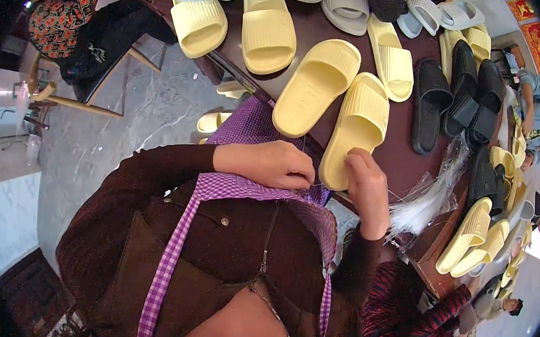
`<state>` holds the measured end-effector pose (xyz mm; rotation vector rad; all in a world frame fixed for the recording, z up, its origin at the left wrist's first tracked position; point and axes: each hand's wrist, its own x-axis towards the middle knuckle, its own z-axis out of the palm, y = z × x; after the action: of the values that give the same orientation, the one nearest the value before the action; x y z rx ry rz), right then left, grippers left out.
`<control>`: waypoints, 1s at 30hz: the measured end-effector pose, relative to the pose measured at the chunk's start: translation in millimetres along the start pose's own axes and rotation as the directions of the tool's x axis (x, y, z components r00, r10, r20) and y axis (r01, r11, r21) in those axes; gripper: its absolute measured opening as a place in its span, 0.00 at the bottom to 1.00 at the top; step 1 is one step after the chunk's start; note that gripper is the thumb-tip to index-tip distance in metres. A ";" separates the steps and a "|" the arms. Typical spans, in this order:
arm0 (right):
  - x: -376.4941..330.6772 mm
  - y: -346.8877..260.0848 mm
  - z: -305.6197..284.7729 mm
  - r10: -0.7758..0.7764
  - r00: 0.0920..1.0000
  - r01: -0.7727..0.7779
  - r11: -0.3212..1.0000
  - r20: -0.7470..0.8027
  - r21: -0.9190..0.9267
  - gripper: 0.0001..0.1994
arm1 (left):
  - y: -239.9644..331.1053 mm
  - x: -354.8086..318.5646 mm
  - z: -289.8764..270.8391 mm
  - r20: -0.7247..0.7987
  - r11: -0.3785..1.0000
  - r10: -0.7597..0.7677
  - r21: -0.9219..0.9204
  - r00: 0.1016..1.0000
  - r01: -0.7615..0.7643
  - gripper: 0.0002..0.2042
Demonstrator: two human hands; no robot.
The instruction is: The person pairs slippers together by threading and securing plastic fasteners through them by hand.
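At the table's near edge lies a pale yellow slide slipper [359, 122] with a ribbed strap, its heel toward me. My right hand [369, 189] is closed at the right edge of that heel, fingertips bent over it. Just left of the heel, my left hand [270, 163] is closed with its fingers curled under. A thin clear strand [317, 185] shows at its fingertips; its full path is hard to follow. A second yellow slipper [316, 86] lies left of the first, above my left hand, untouched.
More yellow slippers [269, 30], grey slippers [345, 7] and black slippers [431, 105] cover the dark red table [406, 155]. A bundle of clear plastic strands [426, 204] lies right of my right hand. A person in a striped sleeve [408, 315] sits close on the right.
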<state>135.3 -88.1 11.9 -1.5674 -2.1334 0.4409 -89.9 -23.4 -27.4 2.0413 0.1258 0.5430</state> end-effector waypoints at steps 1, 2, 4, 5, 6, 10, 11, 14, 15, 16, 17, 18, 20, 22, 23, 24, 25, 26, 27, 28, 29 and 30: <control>4.0 3.1 0.9 -0.005 1.000 0.005 1.000 0.010 -0.013 0.07 | -0.9 3.0 4.6 -0.016 1.000 -0.020 0.014 1.000 0.020 0.05; 8.4 5.0 1.1 -0.008 1.000 0.008 1.000 0.009 -0.016 0.07 | -1.4 6.4 9.1 -0.018 1.000 -0.018 0.016 1.000 0.018 0.05; 18.8 9.3 0.8 -0.035 0.999 0.033 0.995 -0.029 -0.091 0.08 | -2.8 15.8 16.8 -0.096 0.981 -0.134 0.131 0.986 0.146 0.07; 23.1 11.0 0.5 -0.051 0.998 0.045 0.991 -0.047 -0.129 0.09 | -3.8 20.6 19.6 -0.140 0.960 -0.187 0.183 0.972 0.211 0.07; 26.9 12.3 0.2 -0.054 0.997 0.048 0.990 -0.048 -0.133 0.09 | -5.4 26.0 21.3 -0.143 0.960 -0.184 0.185 0.972 0.209 0.07; 35.1 12.8 0.1 -0.113 0.983 0.074 0.966 -0.147 -0.247 0.12 | -10.6 44.1 21.5 -0.363 0.897 -0.159 0.335 0.918 0.288 0.09; 33.4 12.2 0.3 -0.110 0.982 0.071 0.970 -0.156 -0.234 0.12 | -11.3 46.8 21.0 -0.371 0.883 -0.170 0.355 0.913 0.308 0.09; 30.0 11.4 -2.3 -0.102 0.980 0.065 0.976 -0.174 -0.208 0.13 | -12.9 54.0 18.8 -0.389 0.853 -0.190 0.390 0.901 0.348 0.08; 29.9 11.8 -6.1 -0.090 0.969 0.052 0.985 -0.231 -0.166 0.12 | -13.3 56.2 18.0 -0.386 0.841 -0.201 0.403 0.900 0.361 0.08; 29.2 13.5 -10.2 -0.074 0.955 0.041 0.992 -0.287 -0.122 0.12 | -14.4 58.6 18.2 -0.382 0.830 -0.213 0.415 0.899 0.373 0.07; 28.5 16.4 -13.5 -0.057 0.938 0.032 0.997 -0.341 -0.077 0.12 | -15.9 60.6 18.2 -0.379 0.817 -0.226 0.428 0.897 0.386 0.07; 28.5 20.9 -17.2 -0.055 0.938 0.029 0.996 -0.342 -0.080 0.12 | -17.0 62.8 17.4 -0.377 0.819 -0.223 0.427 0.899 0.383 0.07; 35.0 38.6 -23.8 0.147 0.899 -0.132 0.989 -0.412 0.067 0.10 | -21.5 66.0 15.3 -0.359 0.805 -0.213 0.463 0.909 0.371 0.07; 44.0 57.0 -28.2 0.251 0.864 -0.209 0.968 -0.436 0.142 0.09 | -22.5 69.4 14.2 -0.347 0.799 -0.206 0.480 0.915 0.362 0.07; 51.0 69.5 -27.3 0.342 0.852 -0.293 0.939 -0.396 0.181 0.09 | -23.9 71.5 14.6 -0.340 0.792 -0.216 0.487 0.915 0.368 0.07; 56.3 81.8 -27.1 0.434 0.826 -0.379 0.900 -0.359 0.215 0.09 | -23.5 73.9 15.0 -0.325 0.787 -0.221 0.497 0.919 0.365 0.07; 61.6 100.8 -23.1 0.423 0.826 -0.384 0.906 -0.372 0.178 0.10 | -23.0 75.7 15.5 -0.312 0.782 -0.227 0.506 0.923 0.363 0.07; 70.7 109.2 -19.4 0.410 0.830 -0.386 0.912 -0.379 0.142 0.13 | -24.3 76.4 16.4 -0.311 0.782 -0.226 0.507 0.923 0.362 0.07; 76.2 117.1 -18.2 0.411 0.829 -0.386 0.911 -0.380 0.142 0.13 | -26.2 76.8 17.6 -0.302 0.785 -0.219 0.511 0.928 0.351 0.07; 86.1 114.7 -18.9 0.417 0.846 -0.414 0.906 -0.332 0.085 0.14 | -28.1 75.6 18.0 -0.300 0.784 -0.217 0.514 0.929 0.349 0.07; 95.4 111.4 -20.1 0.426 0.859 -0.437 0.899 -0.284 0.026 0.16 | -29.8 74.7 18.0 -0.297 0.783 -0.215 0.517 0.930 0.346 0.07; 103.7 109.2 -20.7 0.436 0.868 -0.456 0.889 -0.237 -0.035 0.17 | -31.3 74.2 17.5 -0.302 0.781 -0.219 0.516 0.928 0.352 0.07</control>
<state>208.6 43.5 -8.3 -2.0660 -1.6335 0.2967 -12.0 1.4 -37.1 2.4579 0.8155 0.5880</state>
